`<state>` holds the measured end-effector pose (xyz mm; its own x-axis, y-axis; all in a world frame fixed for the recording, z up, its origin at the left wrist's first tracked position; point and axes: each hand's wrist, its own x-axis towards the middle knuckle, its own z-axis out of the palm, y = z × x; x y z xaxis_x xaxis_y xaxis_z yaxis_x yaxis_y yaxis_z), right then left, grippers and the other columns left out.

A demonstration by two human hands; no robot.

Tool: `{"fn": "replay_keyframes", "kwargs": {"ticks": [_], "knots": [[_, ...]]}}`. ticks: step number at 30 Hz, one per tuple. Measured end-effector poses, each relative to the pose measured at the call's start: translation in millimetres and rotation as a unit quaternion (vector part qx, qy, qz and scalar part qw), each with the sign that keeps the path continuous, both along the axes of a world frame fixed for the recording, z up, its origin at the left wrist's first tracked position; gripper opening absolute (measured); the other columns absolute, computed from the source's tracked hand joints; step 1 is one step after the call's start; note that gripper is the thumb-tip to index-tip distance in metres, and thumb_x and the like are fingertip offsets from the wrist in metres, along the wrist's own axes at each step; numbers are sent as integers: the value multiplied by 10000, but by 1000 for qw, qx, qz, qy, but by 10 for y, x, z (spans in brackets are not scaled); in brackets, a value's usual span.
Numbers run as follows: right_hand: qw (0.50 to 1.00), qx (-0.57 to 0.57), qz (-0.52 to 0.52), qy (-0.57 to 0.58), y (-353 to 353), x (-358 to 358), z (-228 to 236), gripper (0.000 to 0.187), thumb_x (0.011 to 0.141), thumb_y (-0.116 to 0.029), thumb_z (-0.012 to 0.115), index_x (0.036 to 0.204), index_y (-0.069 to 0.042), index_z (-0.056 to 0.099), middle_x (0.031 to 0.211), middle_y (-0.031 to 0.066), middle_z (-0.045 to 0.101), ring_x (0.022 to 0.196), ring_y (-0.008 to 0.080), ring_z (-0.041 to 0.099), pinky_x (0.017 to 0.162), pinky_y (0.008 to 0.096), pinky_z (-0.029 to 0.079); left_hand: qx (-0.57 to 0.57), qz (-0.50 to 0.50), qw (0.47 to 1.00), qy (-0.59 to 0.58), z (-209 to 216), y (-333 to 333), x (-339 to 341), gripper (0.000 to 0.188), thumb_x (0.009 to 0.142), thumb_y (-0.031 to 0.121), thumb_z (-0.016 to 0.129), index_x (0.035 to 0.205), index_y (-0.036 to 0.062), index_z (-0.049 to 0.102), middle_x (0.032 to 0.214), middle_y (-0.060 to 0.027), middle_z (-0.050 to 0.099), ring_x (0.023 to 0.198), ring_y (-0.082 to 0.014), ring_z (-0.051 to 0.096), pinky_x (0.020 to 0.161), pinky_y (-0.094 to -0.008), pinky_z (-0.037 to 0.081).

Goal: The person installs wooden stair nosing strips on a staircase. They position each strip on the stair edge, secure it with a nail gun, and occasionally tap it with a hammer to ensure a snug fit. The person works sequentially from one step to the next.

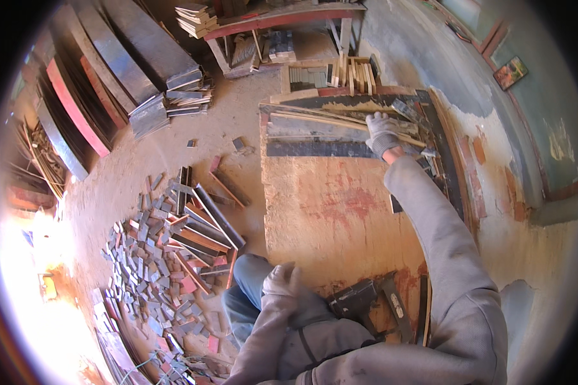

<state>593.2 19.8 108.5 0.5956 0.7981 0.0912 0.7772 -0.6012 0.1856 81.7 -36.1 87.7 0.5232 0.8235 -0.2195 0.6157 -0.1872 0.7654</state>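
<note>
My right arm stretches to the far part of the plywood-topped bench (327,192). There my gloved right hand (382,133) is closed over thin wooden strips (324,118), which lie beside wider dark-faced boards (327,149). Its palm side is hidden. My left hand (281,280), also in a pale glove, rests by my knee with fingers curled in, and nothing shows in it. Close to my lap, on the near part of the plywood, lies a black nail gun (359,300), apart from both hands.
Small cut blocks (151,256) lie heaped on the floor at left, with longer offcuts (205,221) next to the bench. Large panels (77,115) lean at far left. A wooden box (302,77) stands past the bench. The wall (424,70) rises close on the right.
</note>
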Motion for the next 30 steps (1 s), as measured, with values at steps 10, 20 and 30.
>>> {"fn": "replay_keyframes", "kwargs": {"ticks": [10,20,30], "knots": [[986,115,65,98,-571,-614,-95,480,780,-294,814,1170,-98,614,1048,166,680,1037,363,639,856,488,497,-25,17,998,-47,-134,-40,-52,358,951,306,716,1167,23,682,993,-163,748,908,-282,737,828,-384,575],[967,94,123,200,-2060,-1972,-538,495,779,-269,798,1218,-102,639,1080,104,672,1050,332,619,909,465,480,-16,218,965,-145,-323,867,237,852,939,424,702,1554,-3,296,1448,-250,479,1263,-323,540,1086,-393,413],[929,198,-235,206,-3357,-1985,-569,686,802,-252,788,1430,-137,537,1408,145,574,1253,388,564,1058,448,466,-139,257,917,-273,-1153,1425,526,735,846,63,837,1483,82,470,1381,-137,598,1165,-234,616,998,-345,503]]}}
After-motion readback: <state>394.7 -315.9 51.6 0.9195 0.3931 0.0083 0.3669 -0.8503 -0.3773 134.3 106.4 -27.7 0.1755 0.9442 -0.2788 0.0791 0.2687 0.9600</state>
